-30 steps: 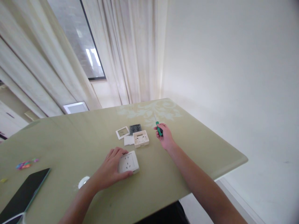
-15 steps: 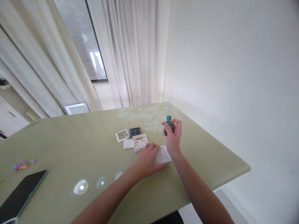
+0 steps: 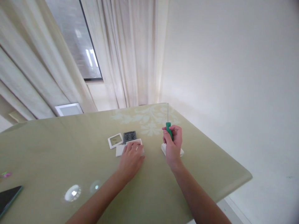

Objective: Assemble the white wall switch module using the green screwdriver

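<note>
My right hand is closed round the green handle of a screwdriver, its thin shaft pointing up and away. Behind and below that hand a white wall socket lies on the table, mostly covered by it. My left hand lies over a white back box, fingers across it and thumb along its right side. Just beyond is a dark grey socket insert with holes. To its left lies a white square frame, small dark pieces showing inside its opening. A flat white plate sits beside the left fingers.
The pale green table ends at a rounded right corner near the white wall. A dark tablet-like device and small colourful pieces lie at far left. Curtains hang behind the table.
My left hand has moved left from the white wall socket onto the back box. The socket now lies farther right, behind my right hand, which still holds the screwdriver. The view has shifted right.
</note>
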